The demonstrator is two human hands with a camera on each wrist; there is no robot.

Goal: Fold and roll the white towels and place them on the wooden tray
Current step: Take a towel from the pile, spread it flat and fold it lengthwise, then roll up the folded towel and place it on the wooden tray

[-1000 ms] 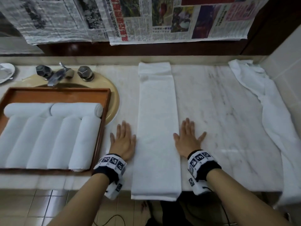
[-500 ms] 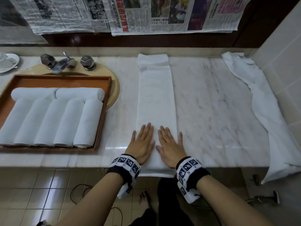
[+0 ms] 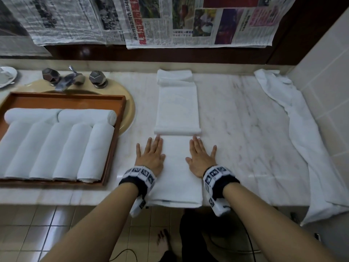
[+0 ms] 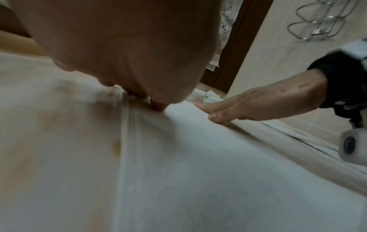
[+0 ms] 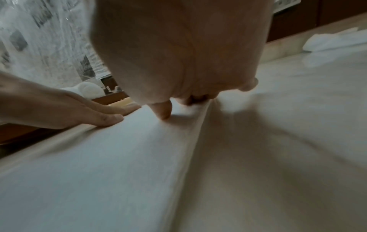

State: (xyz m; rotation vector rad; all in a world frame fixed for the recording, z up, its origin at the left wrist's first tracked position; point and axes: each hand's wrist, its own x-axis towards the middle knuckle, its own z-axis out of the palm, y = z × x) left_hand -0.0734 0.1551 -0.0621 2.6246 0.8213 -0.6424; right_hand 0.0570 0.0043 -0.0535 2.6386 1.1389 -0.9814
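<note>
Both hands lie flat, fingers straight, left hand (image 3: 151,156) and right hand (image 3: 201,157) pressing the long folded terry towel (image 3: 177,110) on the veined marble counter (image 3: 245,129); rolled towels (image 3: 56,148) fill the rectangular wooden tray (image 3: 113,140).

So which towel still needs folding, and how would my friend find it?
Start at the marble counter and go to its far right, where it meets the tiled wall. There the loose towel lies crumpled in a long wavy strip, its near end hanging over the counter's front edge. The others are neat rolls in the wooden tray or a flat folded strip between the hands.
</note>
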